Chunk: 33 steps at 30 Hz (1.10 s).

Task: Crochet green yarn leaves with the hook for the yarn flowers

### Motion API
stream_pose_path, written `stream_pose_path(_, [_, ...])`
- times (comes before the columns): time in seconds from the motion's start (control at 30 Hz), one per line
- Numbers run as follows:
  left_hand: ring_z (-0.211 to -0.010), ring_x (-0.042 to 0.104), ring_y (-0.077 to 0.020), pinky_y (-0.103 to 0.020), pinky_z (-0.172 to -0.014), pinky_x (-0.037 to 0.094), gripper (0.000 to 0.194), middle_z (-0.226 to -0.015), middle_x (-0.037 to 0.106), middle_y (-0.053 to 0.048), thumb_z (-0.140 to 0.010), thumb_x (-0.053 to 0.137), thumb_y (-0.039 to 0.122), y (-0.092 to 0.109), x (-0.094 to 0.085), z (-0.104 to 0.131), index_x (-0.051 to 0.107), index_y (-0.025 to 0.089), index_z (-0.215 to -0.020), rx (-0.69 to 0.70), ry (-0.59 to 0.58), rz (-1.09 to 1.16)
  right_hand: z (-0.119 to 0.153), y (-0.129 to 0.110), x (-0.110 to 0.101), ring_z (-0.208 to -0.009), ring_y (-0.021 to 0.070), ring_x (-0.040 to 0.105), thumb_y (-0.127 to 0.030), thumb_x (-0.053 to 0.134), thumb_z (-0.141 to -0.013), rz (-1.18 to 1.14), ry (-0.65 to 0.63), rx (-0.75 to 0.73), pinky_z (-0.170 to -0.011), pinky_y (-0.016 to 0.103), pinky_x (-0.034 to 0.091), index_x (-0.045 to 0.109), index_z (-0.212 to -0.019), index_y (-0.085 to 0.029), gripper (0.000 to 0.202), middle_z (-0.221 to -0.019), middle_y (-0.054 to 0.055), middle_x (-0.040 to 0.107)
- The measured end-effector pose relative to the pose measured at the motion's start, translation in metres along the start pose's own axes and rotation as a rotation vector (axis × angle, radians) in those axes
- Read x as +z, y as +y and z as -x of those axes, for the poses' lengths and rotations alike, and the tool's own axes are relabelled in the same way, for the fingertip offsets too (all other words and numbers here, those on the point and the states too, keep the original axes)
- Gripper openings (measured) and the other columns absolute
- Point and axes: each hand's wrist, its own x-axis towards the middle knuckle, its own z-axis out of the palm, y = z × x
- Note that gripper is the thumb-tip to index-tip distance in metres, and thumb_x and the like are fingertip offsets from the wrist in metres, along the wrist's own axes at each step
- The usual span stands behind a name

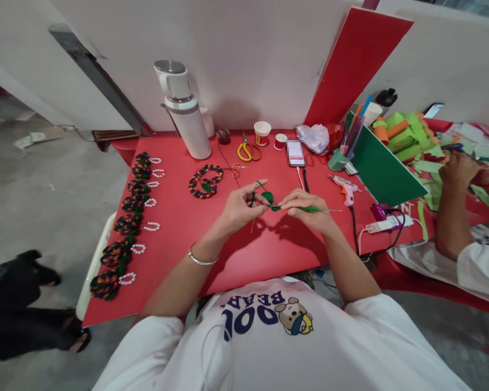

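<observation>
Over the red bench point(244, 258), the left hand point(241, 208) pinches the green yarn piece point(268, 197); the right hand's point(307, 210) fingers are closed on the green-handled hook point(311, 208). One stitch seems in progress; the next loop probably needs steady tension.

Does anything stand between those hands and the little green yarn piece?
Nothing visible does: the left hand pinches the green yarn piece, and the right hand holds a green-handled crochet hook right at it.

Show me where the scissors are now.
In the head view, the scissors lie at the back of the red table, between the yarn ball on the left and the paper cup on the right.
</observation>
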Motion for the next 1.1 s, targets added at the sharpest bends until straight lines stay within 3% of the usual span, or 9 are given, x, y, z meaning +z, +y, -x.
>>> stream_pose_path(0.23, [-0.057,0.060,-0.0097,-0.022,-0.057,0.045,0.086,-0.070,0.074,-0.002,-0.057,0.083,0.015,-0.007,0.004,-0.004,0.061,0.004,-0.140,0.017,0.141,0.003,0.008,-0.009,0.018,-0.094,0.0197,0.067,-0.034,0.070,-0.095,0.358,0.038,-0.156,-0.085,0.041,0.055,0.078,-0.108,-0.030,0.016,-0.104,0.005,0.079])
stream_pose_path(0.47, [-0.056,0.061,-0.0105,-0.022,-0.058,0.045,0.088,-0.066,0.073,0.000,-0.057,0.084,0.019,-0.009,0.007,-0.004,0.060,0.003,-0.140,0.004,0.197,0.056,0.027,-0.009,0.059,-0.094,0.0218,0.064,-0.028,0.075,-0.091,0.618,0.276,-0.213,-0.084,0.040,0.053,0.076,-0.114,-0.033,0.024,-0.107,0.006,0.079])
stream_pose_path(0.63, [-0.055,0.059,-0.0097,-0.021,-0.056,0.044,0.093,-0.063,0.072,0.001,-0.055,0.087,0.020,-0.007,0.010,0.000,0.058,0.003,-0.142,-0.011,0.205,0.100,0.037,-0.002,0.073,-0.096,0.0225,0.065,-0.028,0.076,-0.091,0.673,0.377,-0.205,-0.084,0.040,0.051,0.075,-0.117,-0.034,0.027,-0.108,0.006,0.078])
stream_pose_path(0.73, [-0.050,0.053,-0.0075,-0.019,-0.049,0.038,0.099,-0.063,0.071,0.000,-0.054,0.091,0.021,-0.003,0.010,0.003,0.055,0.003,-0.145,-0.074,0.120,0.180,0.038,0.002,0.075,-0.097,0.0230,0.065,-0.034,0.075,-0.092,0.602,0.433,-0.159,-0.088,0.042,0.051,0.077,-0.113,-0.036,0.022,-0.106,0.006,0.077])
stream_pose_path(0.83, [-0.043,0.045,-0.0044,-0.018,-0.043,0.026,0.099,-0.063,0.070,0.000,-0.052,0.095,0.023,0.002,0.005,0.004,0.058,0.007,-0.142,-0.210,-0.090,0.284,0.032,0.001,0.070,-0.097,0.0230,0.066,-0.040,0.072,-0.093,0.483,0.504,-0.218,-0.087,0.044,0.053,0.076,-0.114,-0.040,0.022,-0.102,0.004,0.075])
stream_pose_path(0.93, [-0.043,0.044,-0.0035,-0.018,-0.042,0.021,0.091,-0.062,0.068,0.001,-0.051,0.096,0.022,0.006,-0.004,0.002,0.064,0.010,-0.135,-0.280,-0.224,0.326,0.023,-0.004,0.056,-0.094,0.0219,0.067,-0.040,0.070,-0.094,0.305,0.390,-0.292,-0.083,0.043,0.056,0.075,-0.119,-0.041,0.025,-0.102,0.003,0.077])
stream_pose_path(1.03, [-0.044,0.047,-0.0045,-0.018,-0.043,0.023,0.091,-0.064,0.070,-0.002,-0.054,0.095,0.020,0.008,-0.012,0.000,0.062,0.007,-0.138,-0.253,-0.187,0.266,0.015,-0.012,0.037,-0.094,0.0217,0.070,-0.037,0.070,-0.095,0.217,0.203,-0.256,-0.083,0.043,0.058,0.075,-0.117,-0.037,0.023,-0.103,0.003,0.078])
stream_pose_path(1.1, [-0.046,0.049,-0.0055,-0.019,-0.044,0.028,0.095,-0.065,0.071,-0.002,-0.056,0.092,0.019,0.008,-0.011,0.000,0.058,0.005,-0.143,-0.201,-0.137,0.214,0.013,-0.016,0.029,-0.094,0.0219,0.070,-0.035,0.072,-0.094,0.267,0.163,-0.227,-0.084,0.043,0.058,0.077,-0.113,-0.035,0.020,-0.103,0.003,0.078])
